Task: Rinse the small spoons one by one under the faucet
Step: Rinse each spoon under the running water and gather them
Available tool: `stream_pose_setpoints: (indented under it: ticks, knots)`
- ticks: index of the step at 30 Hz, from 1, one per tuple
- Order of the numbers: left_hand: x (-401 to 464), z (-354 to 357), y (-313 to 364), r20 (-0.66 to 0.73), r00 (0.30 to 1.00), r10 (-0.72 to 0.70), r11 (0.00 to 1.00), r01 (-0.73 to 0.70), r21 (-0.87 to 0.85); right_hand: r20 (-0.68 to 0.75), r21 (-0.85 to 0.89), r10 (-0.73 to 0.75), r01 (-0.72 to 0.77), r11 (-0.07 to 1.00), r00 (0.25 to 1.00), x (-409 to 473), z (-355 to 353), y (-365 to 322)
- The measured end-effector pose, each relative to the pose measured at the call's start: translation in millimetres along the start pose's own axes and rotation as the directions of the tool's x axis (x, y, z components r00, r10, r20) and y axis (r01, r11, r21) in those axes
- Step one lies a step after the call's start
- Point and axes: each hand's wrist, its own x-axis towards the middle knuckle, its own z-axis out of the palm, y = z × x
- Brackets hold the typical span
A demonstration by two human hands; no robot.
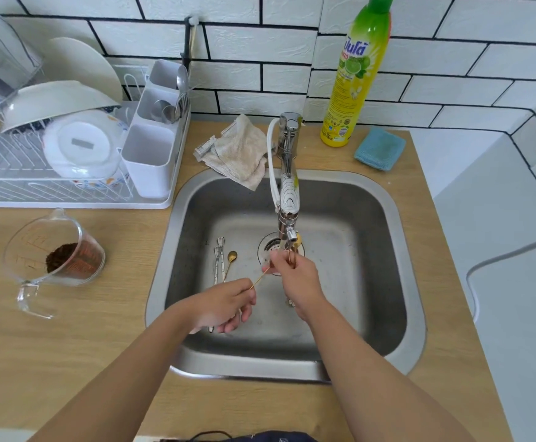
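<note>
Head camera looks down at a steel sink (397,250) set in a wooden counter (68,346). Both hands are over the sink, under the faucet (287,193).

The left hand (222,306) pinches the end of a thin gold spoon handle (259,279) between thumb and finger. Its other fingers curl under, and something small pokes out below them, but it is too hidden to name. The handle runs up to the right hand (292,275), which holds the other end right at the spout. That hand's fingers are bent round the spoon, but the bowl of the spoon is hidden behind them. Water is hard to see; only a faint blur shows near the drain (268,247).

Three more small spoons (223,260) lie on the sink floor, just left of the drain. Two look silver and one is gold. The left hand covers their lower ends.

A cloth (241,151) hangs over the back edge of the sink. A green and yellow soap bottle (356,81) stands by the wall, its top cut off by the edge. A blue sponge (380,148) lies beside it. On the left is a dish rack (68,189) with bowls, partly cut off. A clear measuring cup (52,250) holds something brown.
</note>
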Motion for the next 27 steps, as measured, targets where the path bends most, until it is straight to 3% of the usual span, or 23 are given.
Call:
stream_pose_setpoints:
  ticks: [4, 10, 15, 19, 23, 27]
  knots:
    - [-3.4, -2.4, 0.2, -0.001, 1.0, -0.016, 0.999, 0.016, -0.052, 0.062, -0.021, 0.062, -0.061, 0.998, 0.996, -5.0, -4.5, -0.9]
    - [-4.3, -11.1, -2.3, 0.039, 0.999, -0.022, 0.977, 0.03, -0.211, 0.198, 0.165, 0.101, -0.134, 0.977, 0.975, -8.7, -15.5, -2.9]
    - [1.6, -11.8, -2.2, -0.011, 1.0, -0.013, 0.993, 0.012, -0.115, 0.113, 0.159, 0.147, -0.164, 0.974, 0.983, -8.8, -16.5, -4.3]
    - [11.6, -9.3, -8.8, -0.183, 0.982, -0.04, 0.996, 0.024, -0.086, -0.065, 0.131, 0.185, -0.176, 0.976, 0.981, -3.9, -21.8, -4.4]
    - [31.7, 1.3, -9.6, -0.352, 0.936, 0.023, 0.946, -0.135, -0.295, -0.303, 0.23, 0.205, -0.137, 0.964, 0.931, 2.2, -31.1, -8.1]
    - [58.0, 19.2, 9.2, -0.37, 0.929, 0.021, 0.859, -0.205, -0.469, -0.322, 0.376, 0.162, -0.03, 0.926, 0.933, 4.1, -37.7, -17.1]
